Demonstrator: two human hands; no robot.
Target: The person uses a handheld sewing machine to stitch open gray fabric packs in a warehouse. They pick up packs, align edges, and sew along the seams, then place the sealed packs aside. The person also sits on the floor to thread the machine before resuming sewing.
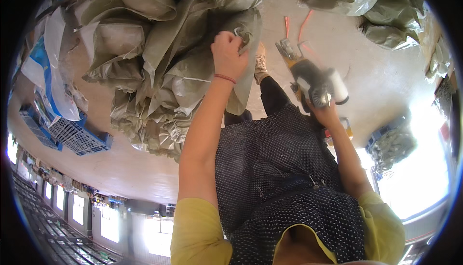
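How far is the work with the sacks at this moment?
Apparently done: several filled grey-green sacks lie piled on the floor; whether they are closed cannot be told. In hand: the left hand grips the top of one sack, and the right hand holds a portable sewing machine beside it. Left: that sack's mouth does not look stitched yet.

Olive-grey sacks (169, 48), blue crate (72, 137)

A heap of grey-green woven sacks (159, 48), stuffed and crumpled, fills the picture from ten to twelve o'clock; more such sacks (386, 9) lie at one o'clock. A white and blue plastic bag (50, 72) leans at nine o'clock. A netted green sack (393, 147) sits at three o'clock
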